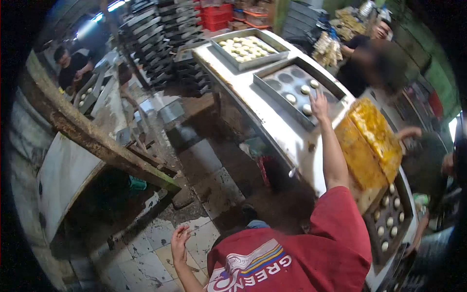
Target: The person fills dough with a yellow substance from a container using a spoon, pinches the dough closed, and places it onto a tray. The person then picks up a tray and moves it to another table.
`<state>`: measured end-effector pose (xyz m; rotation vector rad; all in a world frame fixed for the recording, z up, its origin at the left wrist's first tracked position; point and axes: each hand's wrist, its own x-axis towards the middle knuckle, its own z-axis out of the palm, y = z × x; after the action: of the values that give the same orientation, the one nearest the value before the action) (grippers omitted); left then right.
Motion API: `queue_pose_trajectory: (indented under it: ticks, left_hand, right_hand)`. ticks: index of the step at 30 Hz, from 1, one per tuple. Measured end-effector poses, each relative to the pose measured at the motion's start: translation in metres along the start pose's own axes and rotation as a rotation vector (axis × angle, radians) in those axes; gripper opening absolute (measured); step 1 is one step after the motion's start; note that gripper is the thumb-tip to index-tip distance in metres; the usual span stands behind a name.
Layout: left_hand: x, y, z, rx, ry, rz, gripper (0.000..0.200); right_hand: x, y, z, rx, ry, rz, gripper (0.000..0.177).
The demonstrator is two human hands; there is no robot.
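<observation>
My right hand (319, 106) reaches over a dark metal tray (264, 86) with round spots on its base. Its stretched fingers are right at a pale dough ball (314, 84). Close by in the same tray lie several more balls, among them one dough ball (291, 98) to the left and another dough ball (307, 109) by the wrist. My left hand (180, 242) hangs low over the tiled floor, fingers loosely bent and apart, with nothing in it.
A second tray (238, 63) full of dough pieces stands farther back on the white table (272, 124). Right of my arm lies a glossy yellow-brown slab (362, 141), with another ball-filled tray (394, 228) beyond. People work at right and far left. Stacked trays (146, 39) rise behind.
</observation>
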<state>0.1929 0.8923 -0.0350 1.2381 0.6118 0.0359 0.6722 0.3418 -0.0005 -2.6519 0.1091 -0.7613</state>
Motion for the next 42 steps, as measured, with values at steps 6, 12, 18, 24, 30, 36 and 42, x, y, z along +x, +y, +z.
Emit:
queue_pose_trajectory:
  ticks: [6,12,18,24,30,36,42]
  left_hand:
    - [0.041,0.005,0.007,0.153,-0.34,0.044,0.032]
    - [0.054,0.019,0.063,0.524,-0.841,0.069,0.037]
    - [0.024,-0.015,0.125,0.667,-1.089,0.014,0.039]
    - [-0.081,-0.048,0.177,0.509,-1.313,-0.098,0.035]
    - [-0.187,-0.116,0.193,0.662,-1.514,-0.148,0.033]
    - [-0.274,-0.231,0.232,0.731,-1.437,-0.114,0.038]
    - [-0.412,-0.257,0.274,0.717,-1.508,-0.209,0.037]
  right_hand:
    - [-0.224,-0.067,-0.172,0.081,0.341,0.079,0.032]
    - [-0.581,-0.118,-0.228,-0.087,0.106,0.416,0.011]
    - [-0.882,-0.129,-0.29,-0.448,-0.224,1.36,0.02]
    - [-0.936,-0.1,-0.38,-0.402,0.061,1.95,0.021]
    - [-0.921,0.058,-0.491,-0.656,0.645,1.347,0.014]
    - [-0.859,0.2,-0.674,-0.646,0.819,0.938,0.016]
    - [-0.889,0.341,-0.731,-0.51,0.355,1.038,0.024]
